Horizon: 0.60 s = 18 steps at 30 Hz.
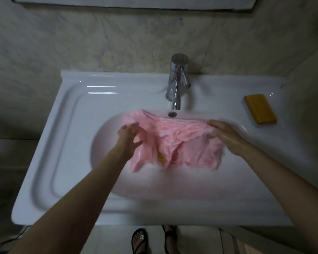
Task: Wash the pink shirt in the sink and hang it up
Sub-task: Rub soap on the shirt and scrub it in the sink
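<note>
The wet pink shirt (174,138) is held bunched and stretched over the white sink basin (106,162). My left hand (128,138) grips its left edge, fingers curled into the cloth. At the shirt's right edge my right hand (226,135) holds the fabric, fingertips tucked into it. A small yellow patch shows among the folds near the middle bottom. The chrome tap (176,85) stands just behind the shirt; no water stream is visible.
A yellow soap bar (260,109) lies on the sink's right ledge. The sink's left side is a flat white drainboard (62,136). A tiled wall rises behind. Sandalled feet (154,239) show on the floor below the sink's front edge.
</note>
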Motion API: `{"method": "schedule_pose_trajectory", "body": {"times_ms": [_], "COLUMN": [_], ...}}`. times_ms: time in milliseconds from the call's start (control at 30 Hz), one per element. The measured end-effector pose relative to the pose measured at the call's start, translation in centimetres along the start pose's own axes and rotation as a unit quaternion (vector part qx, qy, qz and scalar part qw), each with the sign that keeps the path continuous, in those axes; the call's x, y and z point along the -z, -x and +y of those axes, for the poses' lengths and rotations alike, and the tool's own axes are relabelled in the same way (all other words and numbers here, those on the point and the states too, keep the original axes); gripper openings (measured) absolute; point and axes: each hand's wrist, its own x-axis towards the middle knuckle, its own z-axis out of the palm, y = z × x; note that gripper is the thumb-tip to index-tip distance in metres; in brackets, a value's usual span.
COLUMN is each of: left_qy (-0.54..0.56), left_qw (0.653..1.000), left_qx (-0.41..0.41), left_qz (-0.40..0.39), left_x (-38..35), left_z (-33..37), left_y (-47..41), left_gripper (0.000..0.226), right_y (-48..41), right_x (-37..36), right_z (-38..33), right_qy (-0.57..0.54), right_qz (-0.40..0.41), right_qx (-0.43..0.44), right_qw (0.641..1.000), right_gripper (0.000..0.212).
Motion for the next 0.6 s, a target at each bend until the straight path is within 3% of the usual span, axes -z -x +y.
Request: {"method": "schedule_pose_trajectory", "body": {"times_ms": [33,100,167,200,267,333,400,467,533,600], "left_qy": [-0.163,-0.422,-0.505,-0.507,-0.494,-0.526,-0.530,-0.485,-0.424,-0.312], "left_qw": [0.986,0.902,0.842,0.837,0.845,0.828,0.827,0.860,0.893,0.939], "left_qx": [-0.023,-0.027,-0.040,-0.077,-0.129,-0.155,-0.145,-0.084,-0.032,-0.009], "left_qz": [0.001,-0.091,-0.183,-0.192,-0.158,-0.117,-0.114,-0.133,-0.146,-0.145], "left_x": [-0.8,-2.8,-4.8,-5.4,-6.3,-6.1,-5.9,-5.7,-5.8,-6.0], "left_z": [-0.2,-1.3,-2.9,-3.4,-3.0,-1.6,0.3,2.2,3.5,4.3], "left_y": [0.7,2.1,3.3,3.6,4.2,4.0,3.6,3.8,4.1,4.4], "left_gripper": [0.040,0.064,0.099,0.104,0.077,0.043,0.028,0.025,0.030,0.034], "right_y": [0.4,1.5,2.2,2.5,3.2,3.5,3.0,1.7,0.6,0.7], "right_x": [-0.3,-0.9,-1.1,-1.1,-0.3,1.3,3.0,4.2,3.8,1.9], "right_z": [-0.9,-3.1,-5.3,-6.4,-8.2,-9.4,-9.2,-7.9,-6.2,-4.5], "right_qy": [-0.032,-0.042,-0.015,-0.034,-0.083,-0.078,-0.020,0.047,0.196,0.240], "right_qz": [-0.033,-0.106,-0.149,-0.162,-0.153,-0.089,0.001,0.073,0.112,0.156], "right_qx": [0.012,0.036,0.079,0.103,0.121,0.129,0.120,0.078,0.069,0.093], "right_qw": [0.999,0.993,0.985,0.981,0.977,0.985,0.993,0.993,0.972,0.954], "right_gripper": [0.020,0.021,0.019,0.017,0.024,0.016,0.028,0.014,0.028,0.035]}}
